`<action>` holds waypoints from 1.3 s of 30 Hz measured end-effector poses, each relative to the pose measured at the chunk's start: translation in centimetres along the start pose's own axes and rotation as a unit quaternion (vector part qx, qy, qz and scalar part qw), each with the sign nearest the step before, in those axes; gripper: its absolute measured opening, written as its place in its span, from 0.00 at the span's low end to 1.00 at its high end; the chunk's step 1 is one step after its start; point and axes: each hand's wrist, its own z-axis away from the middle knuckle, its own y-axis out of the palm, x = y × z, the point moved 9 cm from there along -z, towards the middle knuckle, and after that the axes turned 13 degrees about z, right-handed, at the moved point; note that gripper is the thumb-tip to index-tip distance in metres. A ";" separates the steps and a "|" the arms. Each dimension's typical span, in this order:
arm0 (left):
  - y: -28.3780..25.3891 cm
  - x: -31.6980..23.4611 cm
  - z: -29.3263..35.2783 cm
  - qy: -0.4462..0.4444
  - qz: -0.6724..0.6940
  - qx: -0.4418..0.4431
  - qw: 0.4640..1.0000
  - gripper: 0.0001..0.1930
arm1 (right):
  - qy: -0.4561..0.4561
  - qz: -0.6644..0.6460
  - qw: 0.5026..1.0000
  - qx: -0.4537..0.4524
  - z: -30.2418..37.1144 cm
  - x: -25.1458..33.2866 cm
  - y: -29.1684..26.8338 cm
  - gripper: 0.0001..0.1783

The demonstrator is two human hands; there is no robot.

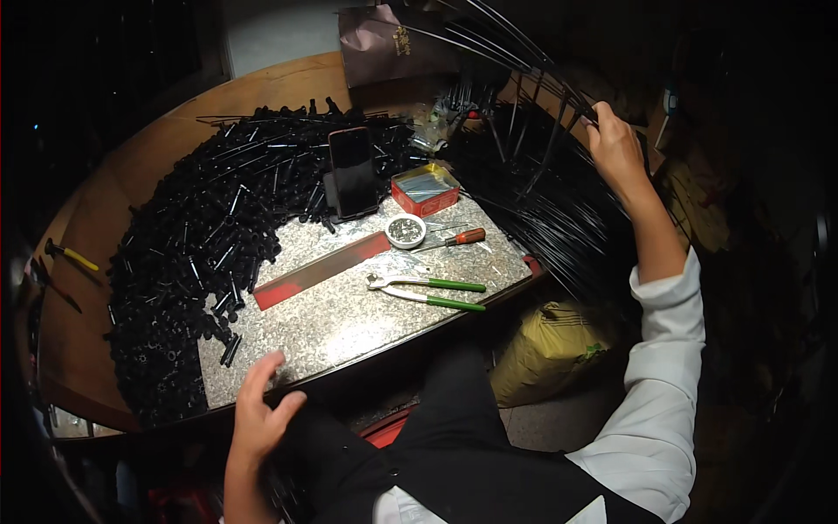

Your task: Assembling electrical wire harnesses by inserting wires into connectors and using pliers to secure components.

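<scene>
My right hand [616, 147] is raised at the far right, closed around a bunch of long thin black rods [532, 63] that fan out toward the upper left. Below it spreads a large heap of similar black rods [559, 218]. Near the front left corner of the speckled board [323, 336], my left hand [264, 410] hovers with fingers apart and nothing in it. Pincers with green handles [428, 293] lie on the board. Behind them are a red-handled screwdriver [463, 237], a white bowl of small metal pieces [405, 231] and a red flat bar [323, 270].
A big pile of black tubular parts [192, 236] covers the table's left side. A phone [353, 173] stands upright beside a red tin of thin rods [425, 189]. A yellow-handled hammer [72, 254] lies far left. A yellow sack [550, 349] stands below the table's right edge.
</scene>
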 end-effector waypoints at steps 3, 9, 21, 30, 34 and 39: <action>-1.3 -3.8 -3.5 0.062 -0.048 -0.037 0.996 0.42 | -0.055 -0.083 0.995 -0.019 2.2 4.1 -3.0 0.07; -2.5 -7.9 -11.3 0.035 -0.013 -0.094 0.995 0.58 | -0.221 -0.216 0.950 -0.035 6.9 14.2 -6.8 0.11; -2.7 -8.9 -10.2 0.080 0.062 -0.142 0.985 0.60 | -0.402 -0.303 0.864 -0.031 9.7 31.7 -7.9 0.09; -1.5 -9.7 -10.1 0.151 0.046 -0.172 0.972 0.39 | -0.422 -0.367 0.829 0.002 9.8 37.1 -10.8 0.14; -4.8 -7.3 -9.6 0.189 0.090 -0.283 0.936 0.11 | -0.435 -0.372 0.819 0.040 10.1 36.5 -9.9 0.21; -8.5 -5.3 -8.9 0.132 0.091 -0.334 0.929 0.10 | -0.380 -0.436 0.751 0.319 12.5 35.7 -6.4 0.28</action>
